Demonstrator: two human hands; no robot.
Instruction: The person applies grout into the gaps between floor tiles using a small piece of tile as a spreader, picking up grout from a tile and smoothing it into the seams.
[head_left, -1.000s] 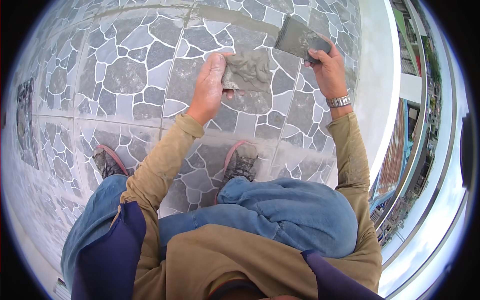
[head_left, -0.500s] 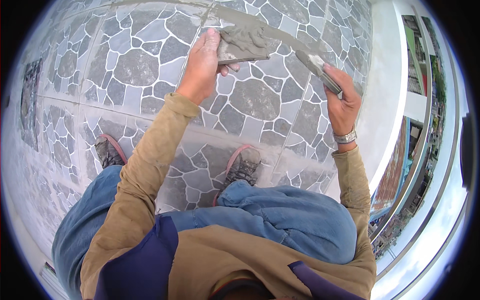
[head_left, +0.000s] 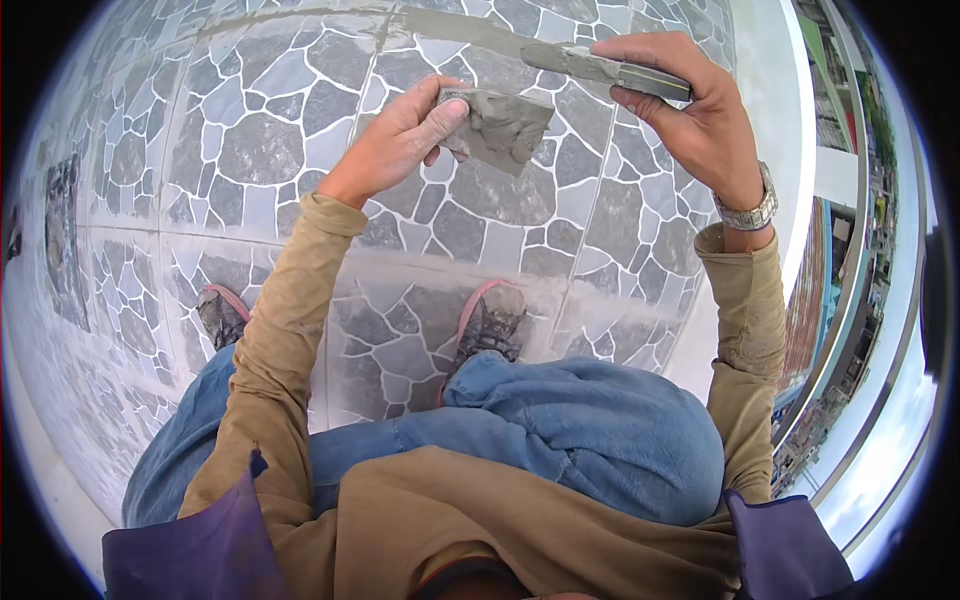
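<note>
My left hand (head_left: 400, 130) is closed on the edge of a small flat board, thumb on top. A lump of wet grey mortar (head_left: 500, 125) covers most of the board, which is tilted. My right hand (head_left: 708, 115) pinches a narrow, flat scraper-like tool (head_left: 590, 65) between thumb and fingers. Grey mortar is smeared along this tool, and its far end points left, over a band of wet mortar (head_left: 460, 30) on the stone-patterned tiles (head_left: 500, 190). The board and the tool are apart.
My two shoes (head_left: 490, 320) rest on the tiles below my hands. A pale ledge (head_left: 770, 90) runs along the right side, with roofs and sky beyond it. On the far left lies a dark rectangular patch (head_left: 65, 240).
My right hand has moved up and right, and the tool has turned from slanting to nearly level. My left hand has shifted slightly down, and the board now shows more of its mortar-covered face.
</note>
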